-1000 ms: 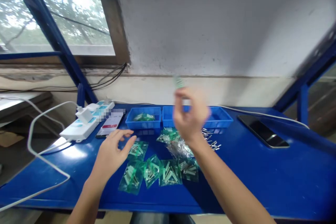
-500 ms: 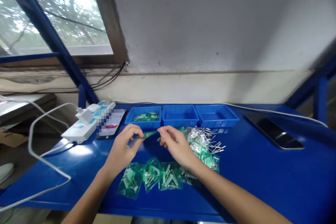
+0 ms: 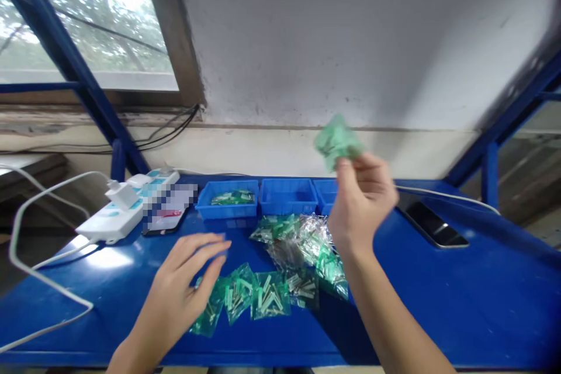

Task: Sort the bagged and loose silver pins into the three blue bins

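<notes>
Raised in front of the wall, my right hand (image 3: 362, 201) pinches a green plastic bag (image 3: 336, 139) by its lower edge; the bag is blurred. My left hand (image 3: 186, 286) hovers over the table's left part, fingers apart and holding nothing. Beneath and beside it lies a row of small bags: a green bag (image 3: 208, 318) partly hidden by the hand, a green bag (image 3: 239, 292) and another green bag (image 3: 270, 296), with screws and pale plugs inside, then a clear bag (image 3: 303, 288) of similar parts. Behind them is a pile of green and clear bags (image 3: 307, 239), partly covered by my right forearm.
Three blue trays stand along the back: the left tray (image 3: 202, 210) holds green bags, the middle tray (image 3: 288, 208) shows a bare floor, the right tray (image 3: 324, 187) is partly hidden. A power strip (image 3: 118, 219) and phone (image 3: 169, 216) lie left, a dark phone (image 3: 433, 225) right.
My right hand has lifted up and to the right with the green bag. My left hand has let go of the bag and moved down and left, its fingers spreading. The view has shifted slightly.
</notes>
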A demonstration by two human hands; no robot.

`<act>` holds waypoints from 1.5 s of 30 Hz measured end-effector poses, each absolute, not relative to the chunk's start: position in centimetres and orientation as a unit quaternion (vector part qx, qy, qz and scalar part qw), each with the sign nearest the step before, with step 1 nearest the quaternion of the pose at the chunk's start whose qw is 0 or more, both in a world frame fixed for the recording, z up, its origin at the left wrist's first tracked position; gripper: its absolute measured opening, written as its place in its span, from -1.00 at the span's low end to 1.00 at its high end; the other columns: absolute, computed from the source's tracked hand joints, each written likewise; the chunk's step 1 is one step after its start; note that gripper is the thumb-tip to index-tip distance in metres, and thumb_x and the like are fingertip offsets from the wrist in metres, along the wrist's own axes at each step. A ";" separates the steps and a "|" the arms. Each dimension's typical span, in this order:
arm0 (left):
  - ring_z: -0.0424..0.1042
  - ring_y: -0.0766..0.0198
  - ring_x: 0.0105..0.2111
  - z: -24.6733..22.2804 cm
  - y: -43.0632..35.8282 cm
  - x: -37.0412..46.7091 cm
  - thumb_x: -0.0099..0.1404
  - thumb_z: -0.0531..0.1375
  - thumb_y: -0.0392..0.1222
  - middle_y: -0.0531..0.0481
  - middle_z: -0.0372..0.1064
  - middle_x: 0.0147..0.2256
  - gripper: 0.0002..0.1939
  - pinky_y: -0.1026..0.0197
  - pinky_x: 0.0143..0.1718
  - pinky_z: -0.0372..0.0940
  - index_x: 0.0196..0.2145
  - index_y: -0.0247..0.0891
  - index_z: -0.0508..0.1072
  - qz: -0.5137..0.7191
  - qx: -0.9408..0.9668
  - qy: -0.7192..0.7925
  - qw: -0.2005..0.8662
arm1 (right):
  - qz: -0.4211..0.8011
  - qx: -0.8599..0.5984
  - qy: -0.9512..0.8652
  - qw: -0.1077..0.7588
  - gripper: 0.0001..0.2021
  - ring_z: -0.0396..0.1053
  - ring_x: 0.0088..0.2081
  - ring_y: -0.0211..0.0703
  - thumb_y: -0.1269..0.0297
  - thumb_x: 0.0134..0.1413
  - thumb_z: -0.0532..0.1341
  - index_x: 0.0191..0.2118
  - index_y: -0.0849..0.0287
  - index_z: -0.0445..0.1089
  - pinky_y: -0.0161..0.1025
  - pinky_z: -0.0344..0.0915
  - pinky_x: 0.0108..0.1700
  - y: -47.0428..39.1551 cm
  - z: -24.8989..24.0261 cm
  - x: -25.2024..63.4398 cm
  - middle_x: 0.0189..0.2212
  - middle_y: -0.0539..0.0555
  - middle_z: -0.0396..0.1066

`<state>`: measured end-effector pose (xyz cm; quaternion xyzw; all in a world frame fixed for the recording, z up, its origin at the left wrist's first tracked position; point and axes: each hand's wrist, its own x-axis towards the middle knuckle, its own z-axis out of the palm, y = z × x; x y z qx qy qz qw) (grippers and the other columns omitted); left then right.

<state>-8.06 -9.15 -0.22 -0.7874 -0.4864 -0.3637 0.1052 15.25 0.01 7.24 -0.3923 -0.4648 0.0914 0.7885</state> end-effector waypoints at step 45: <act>0.35 0.27 -0.33 3.1 -1.6 -8.3 0.23 0.19 -0.23 0.00 0.39 -0.27 -0.83 0.19 -0.26 0.26 -0.18 -0.16 0.45 -0.591 -0.631 -0.489 0.115 | 0.044 -0.311 -0.807 0.501 -0.82 0.24 -0.03 -0.04 0.45 0.08 0.15 -0.17 0.16 0.38 -0.08 0.31 -0.09 -3.1 0.6 14.0 -0.06 0.21 0.21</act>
